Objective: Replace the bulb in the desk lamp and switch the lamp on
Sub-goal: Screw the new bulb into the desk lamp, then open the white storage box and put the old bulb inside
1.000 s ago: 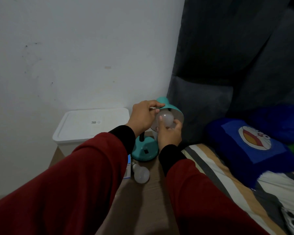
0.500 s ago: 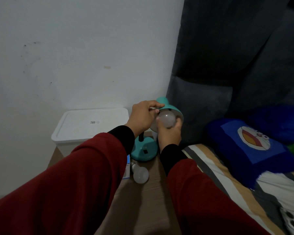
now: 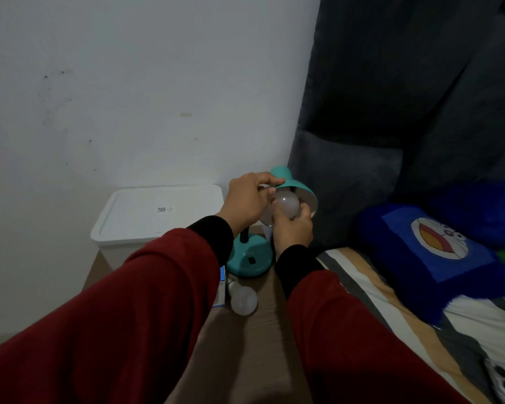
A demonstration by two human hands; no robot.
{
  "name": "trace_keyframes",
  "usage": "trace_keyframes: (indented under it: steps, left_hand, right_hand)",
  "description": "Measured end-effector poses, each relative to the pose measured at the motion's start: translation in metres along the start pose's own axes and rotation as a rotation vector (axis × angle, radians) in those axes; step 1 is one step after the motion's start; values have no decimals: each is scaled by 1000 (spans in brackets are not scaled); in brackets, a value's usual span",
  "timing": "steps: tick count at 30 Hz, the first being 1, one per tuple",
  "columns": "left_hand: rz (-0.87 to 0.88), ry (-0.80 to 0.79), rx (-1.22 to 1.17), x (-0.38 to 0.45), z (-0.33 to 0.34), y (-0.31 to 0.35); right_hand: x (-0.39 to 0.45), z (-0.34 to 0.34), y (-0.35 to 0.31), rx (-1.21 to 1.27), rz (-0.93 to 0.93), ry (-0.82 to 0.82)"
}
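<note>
Bulb at the mouth of the teal shade, both hands on the lamp.

The right hand (image 3: pixel 292 228) reaches up from below, fingers closed around the bulb (image 3: pixel 287 204) inside the shade (image 3: pixel 296 188); the left hand (image 3: pixel 247 199) comes over the top, fingers pinching the shade's rim to steady it. If the bulb goes in crooked, the thread could cross or the glass slip from the grip; pushing too hard could tip the lamp base (image 3: pixel 250 259). A second bulb (image 3: pixel 243 300) lies loose on the surface (image 3: pixel 245 345) and could roll.
</note>
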State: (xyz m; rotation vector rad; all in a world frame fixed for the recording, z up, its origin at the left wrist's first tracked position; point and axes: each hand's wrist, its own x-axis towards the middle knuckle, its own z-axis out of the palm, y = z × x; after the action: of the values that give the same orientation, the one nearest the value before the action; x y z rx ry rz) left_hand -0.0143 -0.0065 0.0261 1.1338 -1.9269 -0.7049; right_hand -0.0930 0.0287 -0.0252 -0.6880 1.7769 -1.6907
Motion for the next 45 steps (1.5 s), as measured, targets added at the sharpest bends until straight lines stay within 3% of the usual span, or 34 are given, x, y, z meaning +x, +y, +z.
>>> trace_keyframes:
  steps: [7, 16, 22, 29, 37, 45]
  left_hand:
    - [-19, 1, -12, 1, 5, 0]
    - [-3, -48, 7, -10, -5, -2]
    - [-127, -69, 274, -21, -19, -13]
    - [-270, -329, 727, -48, -57, -24]
    - [-311, -268, 914, -82, -114, -32]
    - [-405, -200, 993, -119, -161, -78]
  right_hand:
    - [7, -3, 3, 9, 59, -45]
    - [15, -16, -11, -485, 19, -216]
    - [5, -33, -27, -827, -49, -257]
    - [-19, -40, -42, -1177, -126, -418]
    - [-54, -16, -52, -1451, -327, -598]
    - [-78, 21, -15, -1344, -461, -704]
